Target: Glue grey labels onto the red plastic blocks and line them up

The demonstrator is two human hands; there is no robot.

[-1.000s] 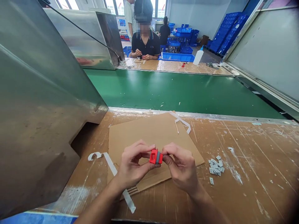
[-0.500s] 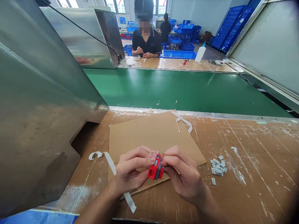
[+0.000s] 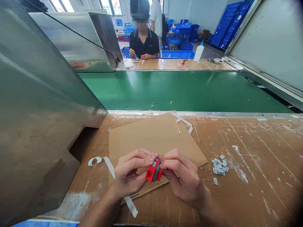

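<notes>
A small red plastic part with a dark grey band [image 3: 154, 172] and a light-blue patch on top is held over the cardboard sheet [image 3: 151, 135]. My left hand [image 3: 132, 170] is closed on its left side, thumb below and fingers above. At its right edge, my right hand [image 3: 184, 176] is closed in a pinch, fingertips against the part. A tiny thin tip shows above the right fingers; whatever they pinch is mostly hidden. On the cardboard's far right lies a cotton swab [image 3: 178, 127], beside a strip of white tape [image 3: 186, 121].
Several small grey plates [image 3: 220, 165] lie in a pile on the right of the worktable [image 3: 255, 151]. A metal housing [image 3: 42, 119] stands close on the left. Beyond runs a green conveyor belt [image 3: 189, 91]; across it a co-worker [image 3: 144, 42] sits near a white bottle [image 3: 199, 52].
The view has shifted slightly, and both hands with the red part appear a little further left. The part has tilted slightly. Another person in light clothes now stands behind the co-worker.
</notes>
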